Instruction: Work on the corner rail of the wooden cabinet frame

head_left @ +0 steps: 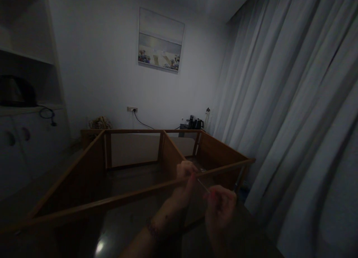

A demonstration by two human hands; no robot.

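Observation:
A large wooden frame (112,199) with side panels and a middle divider (172,148) lies in front of me. My left hand (187,176) is closed around its near rail, close to where the divider meets it. Below and to the right of that rail, my right hand (220,207) is closed in a pinch on a thin, light-coloured rod (203,186). The rod slants up and left toward the fingers of my left hand. Dim light and blur hide its tip and whether it touches the rail.
Long grey curtains (279,101) hang close on the right. A cabinet (33,138) stands at left, with a kettle (25,93) on it. Beyond the frame are a dark kettle (198,123), a bundle of tangled strands (100,122) and a wall socket (132,109) with a cord.

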